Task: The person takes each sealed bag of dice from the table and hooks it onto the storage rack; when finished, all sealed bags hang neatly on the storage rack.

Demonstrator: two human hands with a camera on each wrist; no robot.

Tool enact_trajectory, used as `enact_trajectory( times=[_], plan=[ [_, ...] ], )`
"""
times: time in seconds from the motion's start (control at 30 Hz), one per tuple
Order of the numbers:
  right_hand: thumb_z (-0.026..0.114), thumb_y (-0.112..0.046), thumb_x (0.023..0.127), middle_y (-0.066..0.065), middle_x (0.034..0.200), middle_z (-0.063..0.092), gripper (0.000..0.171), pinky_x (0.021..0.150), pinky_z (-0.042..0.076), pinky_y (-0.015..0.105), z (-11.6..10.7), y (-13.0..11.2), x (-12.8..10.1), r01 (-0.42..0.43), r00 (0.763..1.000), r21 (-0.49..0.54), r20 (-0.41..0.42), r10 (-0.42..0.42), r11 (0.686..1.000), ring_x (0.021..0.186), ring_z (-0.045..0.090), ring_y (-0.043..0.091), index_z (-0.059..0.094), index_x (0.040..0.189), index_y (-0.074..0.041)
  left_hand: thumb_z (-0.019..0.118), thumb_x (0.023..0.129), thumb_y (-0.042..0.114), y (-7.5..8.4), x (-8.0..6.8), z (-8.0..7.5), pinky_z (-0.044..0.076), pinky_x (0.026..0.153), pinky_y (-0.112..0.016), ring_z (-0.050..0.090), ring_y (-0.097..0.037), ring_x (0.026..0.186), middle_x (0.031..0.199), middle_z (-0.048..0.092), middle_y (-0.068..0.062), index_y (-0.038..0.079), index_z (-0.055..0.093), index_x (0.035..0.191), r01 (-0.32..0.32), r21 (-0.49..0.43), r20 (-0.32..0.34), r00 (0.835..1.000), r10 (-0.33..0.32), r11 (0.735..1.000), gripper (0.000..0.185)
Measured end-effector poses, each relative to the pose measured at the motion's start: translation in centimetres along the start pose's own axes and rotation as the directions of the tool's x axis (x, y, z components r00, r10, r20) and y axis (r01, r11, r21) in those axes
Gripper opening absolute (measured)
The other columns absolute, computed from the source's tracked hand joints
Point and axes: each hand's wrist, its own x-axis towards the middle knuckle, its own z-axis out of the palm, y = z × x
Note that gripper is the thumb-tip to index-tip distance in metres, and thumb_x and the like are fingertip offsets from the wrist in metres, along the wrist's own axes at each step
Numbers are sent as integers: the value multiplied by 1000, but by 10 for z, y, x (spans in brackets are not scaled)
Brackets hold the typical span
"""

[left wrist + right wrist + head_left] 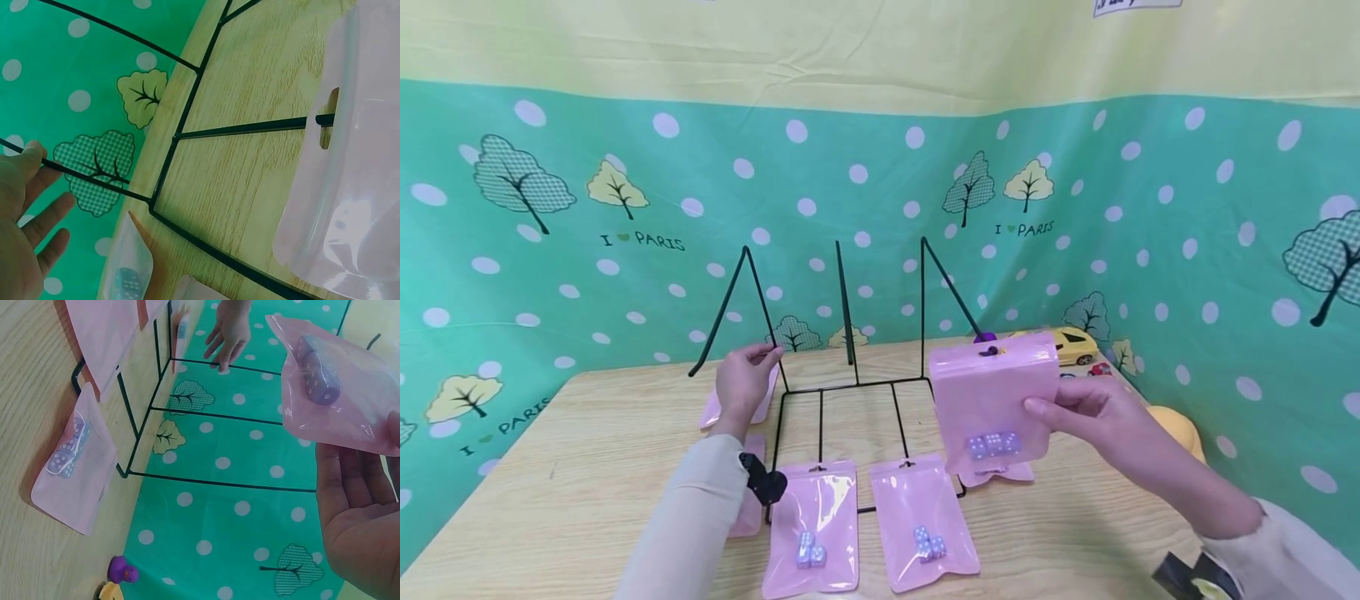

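Note:
My left hand point(747, 379) pinches a left upright of the black wire rack point(857, 384) between thumb and fingers. In the left wrist view, the left thumb rests on that wire and the other fingers spread below it. My right hand point(1093, 408) holds a pink zip pouch point(992, 400) by its right side, with lilac dotted dice showing low in it. The pouch's hang hole lies right at the end of the rack's upper right prong point(951, 287). Two more pink pouches, a left one point(812, 508) and a right one point(925, 517), hang on the front lower prongs.
Another pink pouch point(75, 469) hangs at the rack's right, partly behind the held one in the head view. More pouches are at the left, behind my forearm. A yellow toy car point(1075, 345) and a purple toy duck point(122, 570) stand at the table's back right.

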Motion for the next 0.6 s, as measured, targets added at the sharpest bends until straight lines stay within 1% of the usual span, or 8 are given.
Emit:
enact_trajectory(
  times=[0.17,0.33,0.43,0.53,0.6],
  plan=[
    [57,-7,104,3,93,75,19,80,55,29,2,1,4,-37,999,34,31,36,999,86,68,17,75,106,0,65,102,31,-1,0,1,49,94,-48,65,-35,113,118,72,-20,2,71,125,-4,-6,2,1000,4,1000,37],
    [56,-14,106,6,107,75,27,87,55,33,3,0,8,-100,994,47,40,98,994,97,70,21,70,121,3,64,103,29,-1,0,1,49,94,-48,64,-36,115,121,71,-20,2,69,127,-1,-17,12,1000,1,1000,37],
    [56,-20,106,7,116,73,33,92,53,37,4,-1,13,-152,988,56,40,150,987,103,69,23,66,129,1,64,103,30,0,0,0,49,96,-48,64,-36,115,121,70,-20,2,69,127,5,-17,11,1000,-5,1000,38],
    [57,-25,106,9,119,72,37,94,52,41,6,-2,18,-195,981,65,31,193,979,105,69,26,65,132,0,64,103,30,-1,0,0,48,97,-48,64,-36,116,122,70,-20,2,69,127,10,-17,9,1000,-10,1000,38],
    [57,-27,106,10,119,72,39,94,51,42,6,-2,21,-206,979,70,20,205,976,104,69,27,64,132,0,64,103,30,-1,0,-1,48,97,-49,63,-36,117,122,70,-20,2,69,128,13,-19,8,1000,-13,1000,38]
  ],
)
